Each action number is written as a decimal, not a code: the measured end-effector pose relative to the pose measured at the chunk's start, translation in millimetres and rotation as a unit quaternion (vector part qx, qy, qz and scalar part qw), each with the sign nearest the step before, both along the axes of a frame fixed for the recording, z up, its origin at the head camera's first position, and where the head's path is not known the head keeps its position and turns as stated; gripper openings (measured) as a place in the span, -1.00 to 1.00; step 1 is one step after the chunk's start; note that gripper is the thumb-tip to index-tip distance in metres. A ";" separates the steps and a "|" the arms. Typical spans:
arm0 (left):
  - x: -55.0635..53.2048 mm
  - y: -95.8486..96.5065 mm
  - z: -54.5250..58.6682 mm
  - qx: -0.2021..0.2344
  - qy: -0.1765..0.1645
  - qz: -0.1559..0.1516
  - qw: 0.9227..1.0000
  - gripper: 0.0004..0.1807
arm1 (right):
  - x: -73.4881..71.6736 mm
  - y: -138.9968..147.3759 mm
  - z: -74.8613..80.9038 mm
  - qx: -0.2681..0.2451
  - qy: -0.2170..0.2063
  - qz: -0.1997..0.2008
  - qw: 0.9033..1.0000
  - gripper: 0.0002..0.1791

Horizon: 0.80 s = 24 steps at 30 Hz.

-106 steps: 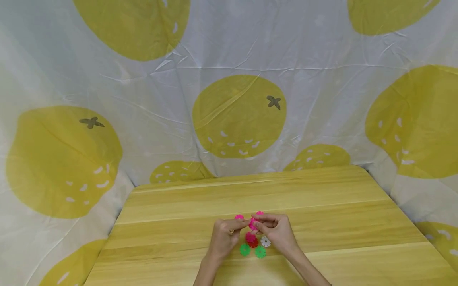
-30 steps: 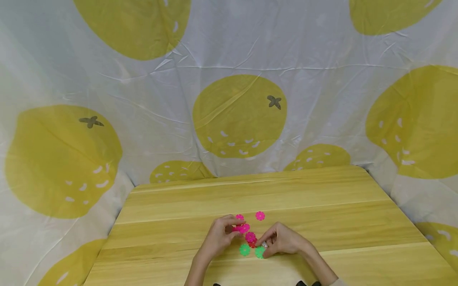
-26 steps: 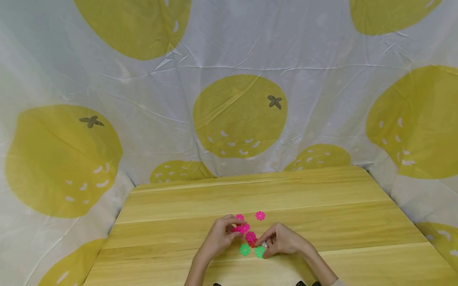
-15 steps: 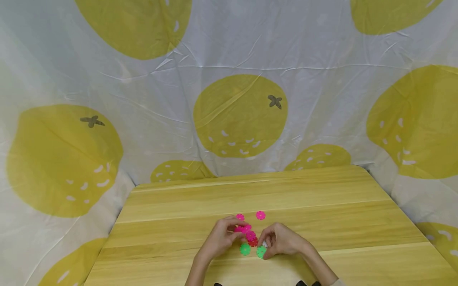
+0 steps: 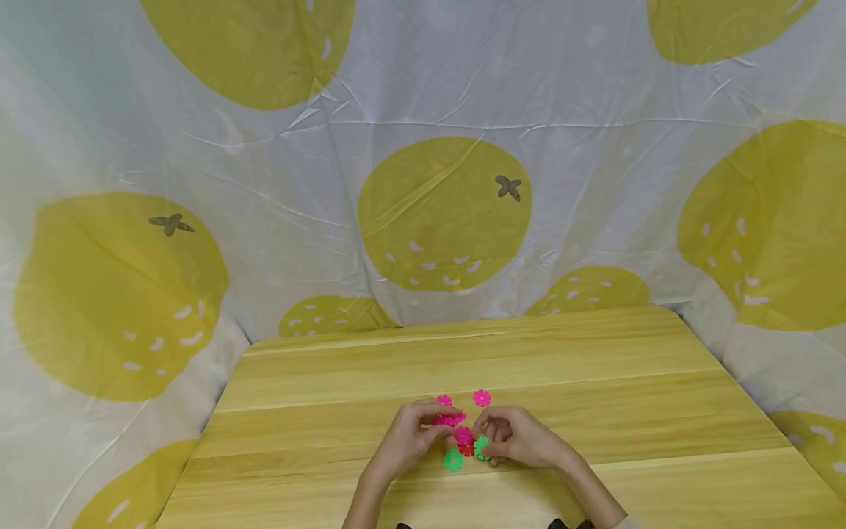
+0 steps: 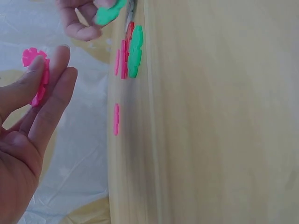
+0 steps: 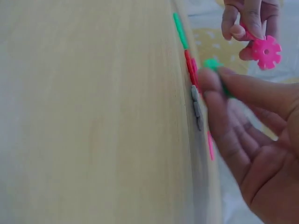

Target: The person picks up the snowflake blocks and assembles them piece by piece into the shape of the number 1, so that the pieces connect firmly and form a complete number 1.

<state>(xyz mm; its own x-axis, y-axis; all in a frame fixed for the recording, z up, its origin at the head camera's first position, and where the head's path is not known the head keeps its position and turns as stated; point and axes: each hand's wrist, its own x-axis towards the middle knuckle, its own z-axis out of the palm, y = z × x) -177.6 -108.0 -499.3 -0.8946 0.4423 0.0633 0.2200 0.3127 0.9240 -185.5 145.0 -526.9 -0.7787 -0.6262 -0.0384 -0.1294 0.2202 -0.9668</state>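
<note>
My left hand (image 5: 408,437) pinches two pink snowflake discs (image 6: 42,77) slotted together at an angle, held above the table. With thumb and fingertips, my right hand (image 5: 522,439) holds a green snowflake disc (image 5: 481,448), raised off the table to the right of the pink pair. Beneath and between the hands lie a pink disc (image 5: 463,436), a red disc (image 5: 466,449) partly under it, and another green disc (image 5: 452,461). A white disc, looking grey in the right wrist view (image 7: 196,107), is hidden behind my right hand in the head view.
Two more pink discs lie farther back on the wooden table (image 5: 568,367), one at the right (image 5: 482,397) and one partly behind my left fingers (image 5: 444,400). A white cloth (image 5: 436,88) printed with yellow fruit hangs behind the table and around its sides.
Earlier, both hands worked on the pink discs together. My right hand then went to the near green disc and has lifted it up toward the left hand, which keeps the pink pair and turns it slightly.
</note>
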 end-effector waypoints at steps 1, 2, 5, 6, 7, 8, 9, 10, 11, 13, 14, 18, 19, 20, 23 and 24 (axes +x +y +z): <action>0.1 0.1 -0.1 -0.002 0.008 0.002 1.000 -0.76 | -0.3 0.2 -0.2 -0.013 -0.003 -0.005 1.000 -0.79; 0.0 0.2 0.0 -0.004 0.015 0.005 1.000 -0.77 | -0.5 0.5 0.1 -0.022 -0.002 -0.014 1.000 -0.77; -0.1 1.2 0.1 0.015 0.018 0.006 1.000 -0.78 | -1.0 0.8 2.2 -0.033 0.014 -0.051 0.998 -0.73; -0.1 1.7 0.1 0.025 0.016 0.005 1.000 -0.78 | -1.3 0.6 3.3 -0.037 0.017 -0.063 0.997 -0.71; -0.2 2.0 0.4 0.032 0.015 0.005 0.999 -0.78 | -1.7 0.3 4.3 -0.043 0.021 -0.072 0.996 -0.70; -0.3 2.1 0.3 0.039 0.013 0.005 0.999 -0.78 | -1.8 -0.1 5.9 -0.048 0.022 -0.082 0.995 -0.68; -0.2 2.3 0.6 0.045 0.011 0.006 0.999 -0.78 | -2.0 -0.6 7.0 -0.058 0.019 -0.087 0.994 -0.66; -0.1 2.4 0.8 0.047 0.013 0.007 0.999 -0.77 | -2.2 -1.0 8.1 -0.069 0.017 -0.093 0.993 -0.66; -0.1 2.4 1.0 0.047 0.018 0.009 0.999 -0.77 | -2.3 -1.5 9.1 -0.080 0.015 -0.097 0.992 -0.65; 0.2 2.5 1.8 0.038 0.029 0.014 0.999 -0.76 | -2.2 -2.2 10.4 -0.097 0.012 -0.105 0.990 -0.64; 0.3 2.5 2.2 0.035 0.033 0.016 0.999 -0.76 | -2.0 -2.6 10.7 -0.103 0.014 -0.109 0.989 -0.64; 1.2 3.1 3.7 0.024 0.054 0.025 0.998 -0.76 | -1.4 -3.5 10.2 -0.117 0.027 -0.121 0.985 -0.65; 1.4 3.1 4.0 0.027 0.056 0.025 0.998 -0.76 | -1.3 -3.8 10.1 -0.118 0.030 -0.124 0.985 -0.65; 1.6 3.2 4.3 0.029 0.058 0.026 0.998 -0.76 | -1.0 -4.1 10.0 -0.117 0.034 -0.126 0.984 -0.66; 1.4 3.7 4.6 0.040 0.052 0.025 0.998 -0.75 | -0.6 -5.1 9.6 -0.113 0.044 -0.132 0.984 -0.65; 1.3 3.8 4.5 0.044 0.051 0.024 0.997 -0.74 | -0.5 -5.4 9.4 -0.111 0.048 -0.133 0.984 -0.65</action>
